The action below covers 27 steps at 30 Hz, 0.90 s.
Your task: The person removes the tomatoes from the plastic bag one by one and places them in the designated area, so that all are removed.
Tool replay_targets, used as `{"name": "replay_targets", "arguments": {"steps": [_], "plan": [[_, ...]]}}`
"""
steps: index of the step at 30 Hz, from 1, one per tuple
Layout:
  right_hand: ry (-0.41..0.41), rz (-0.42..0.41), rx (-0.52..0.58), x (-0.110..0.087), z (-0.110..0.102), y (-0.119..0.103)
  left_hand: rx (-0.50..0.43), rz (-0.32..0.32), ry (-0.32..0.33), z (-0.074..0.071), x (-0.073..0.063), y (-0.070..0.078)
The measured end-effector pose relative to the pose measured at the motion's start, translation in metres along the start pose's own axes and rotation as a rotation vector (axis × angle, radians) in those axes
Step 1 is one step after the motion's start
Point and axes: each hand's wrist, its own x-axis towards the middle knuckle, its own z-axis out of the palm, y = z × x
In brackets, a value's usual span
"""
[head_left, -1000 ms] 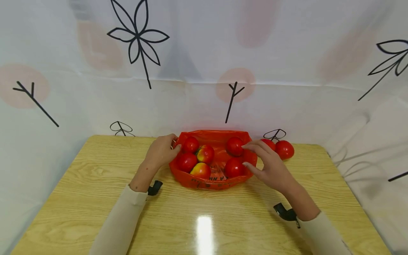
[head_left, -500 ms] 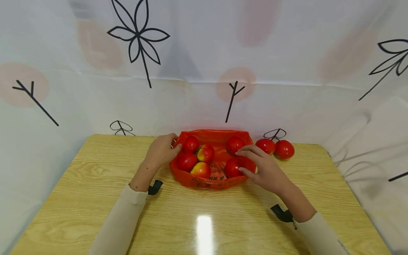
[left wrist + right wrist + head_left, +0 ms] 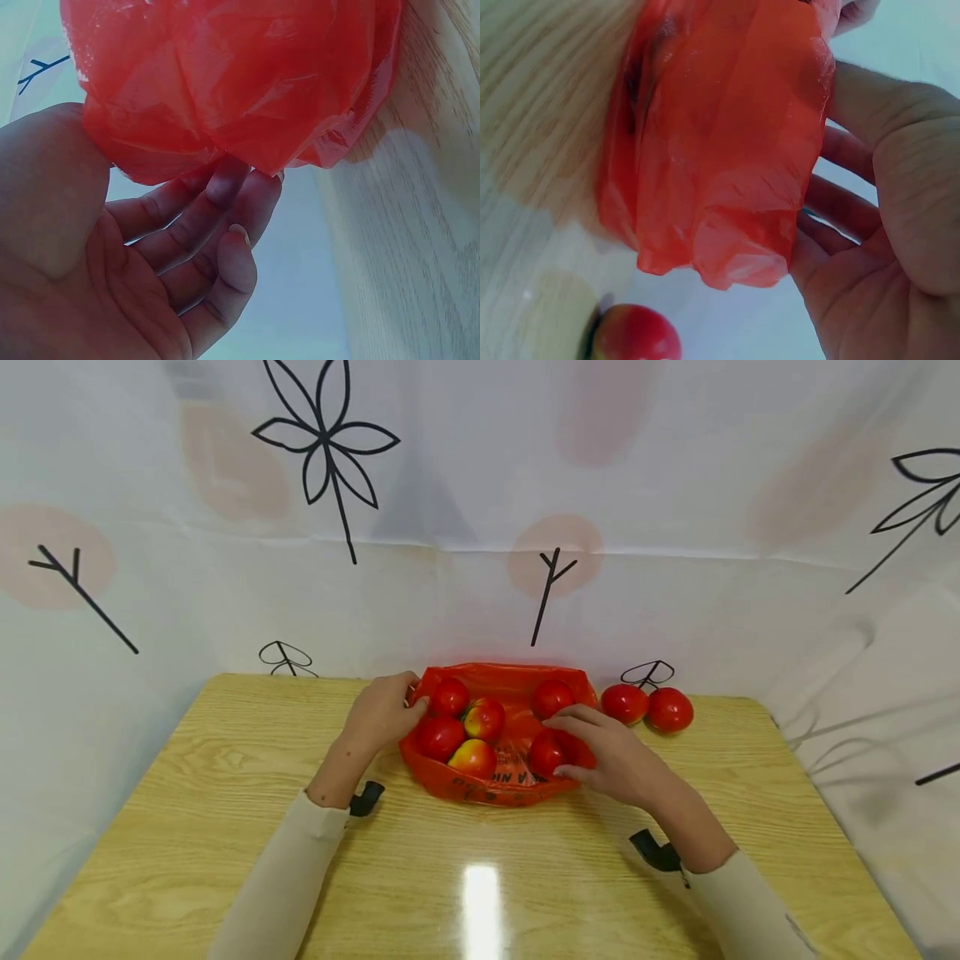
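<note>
A red plastic bag [image 3: 517,790] lies with its mouth wide, several red and red-yellow apples inside. My left hand [image 3: 381,710] grips its left rim, thumb over the edge and fingers behind the plastic. Close up, the left hand's curled fingers [image 3: 184,232] show beneath the red film. My right hand [image 3: 611,756] reaches over the right rim, fingers and thumb spread at either side of a red apple [image 3: 546,755]. Another red apple [image 3: 552,699] sits just behind it. In the right wrist view, the bag's wall [image 3: 727,150] hides the fingertips and the apple.
Two red apples, one [image 3: 625,703] beside the other [image 3: 670,710], lie right of the bag near the back of the wooden table [image 3: 420,877]. A white patterned cloth [image 3: 450,602] hangs directly behind the table.
My right hand has moved left, further over the bag's right side and around the near-right apple; the right rim is pushed slightly inward. My left hand keeps its grip in place.
</note>
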Motion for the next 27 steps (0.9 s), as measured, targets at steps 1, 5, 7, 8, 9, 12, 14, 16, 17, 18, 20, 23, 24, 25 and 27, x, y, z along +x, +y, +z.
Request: {"name": "replay_targets", "arguments": {"steps": [1, 5, 7, 8, 9, 12, 14, 16, 17, 18, 20, 23, 24, 25, 27], "plan": [[-0.018, 0.007, -0.006, 0.001, -0.001, -0.001, 0.002, -0.001, -0.001, 0.0, 0.0, 0.0], [-0.064, 0.036, -0.044, 0.005, -0.001, -0.005, 0.004, -0.009, -0.006, 0.0, 0.001, 0.001], [-0.073, 0.045, -0.072, 0.006, 0.001, -0.006, 0.006, -0.011, -0.01, 0.001, 0.001, 0.0], [-0.075, 0.05, -0.09, 0.006, 0.002, -0.006, 0.005, -0.013, -0.012, 0.001, 0.001, 0.001], [-0.076, 0.056, -0.105, 0.006, 0.003, -0.006, 0.007, -0.013, -0.013, 0.0, 0.001, 0.001], [-0.078, 0.065, -0.148, 0.007, 0.006, -0.006, 0.005, -0.014, -0.016, 0.0, 0.001, 0.002], [-0.078, 0.063, -0.165, 0.007, 0.008, -0.006, 0.003, -0.016, -0.014, 0.0, 0.0, 0.002], [-0.081, 0.057, -0.174, 0.008, 0.009, -0.007, 0.002, -0.014, -0.013, 0.0, 0.0, 0.002], [-0.083, 0.053, -0.18, 0.008, 0.009, -0.007, 0.002, -0.012, -0.013, 0.0, 0.0, 0.001], [-0.086, 0.05, -0.185, 0.008, 0.009, -0.007, 0.002, -0.012, -0.012, 0.001, 0.0, 0.001], [-0.091, 0.046, -0.19, 0.008, 0.01, -0.008, 0.006, -0.011, -0.01, 0.001, 0.0, 0.001], [-0.097, 0.045, -0.197, 0.007, 0.01, -0.008, 0.008, -0.009, -0.01, 0.001, 0.001, 0.001], [-0.097, 0.044, -0.197, 0.007, 0.011, -0.008, 0.009, -0.01, -0.009, 0.001, 0.001, 0.001], [-0.096, 0.041, -0.199, 0.007, 0.011, -0.008, 0.008, -0.009, -0.01, 0.001, 0.001, 0.001], [-0.089, 0.027, -0.206, 0.007, 0.012, -0.008, 0.005, -0.008, -0.012, 0.001, 0.001, 0.001]]}}
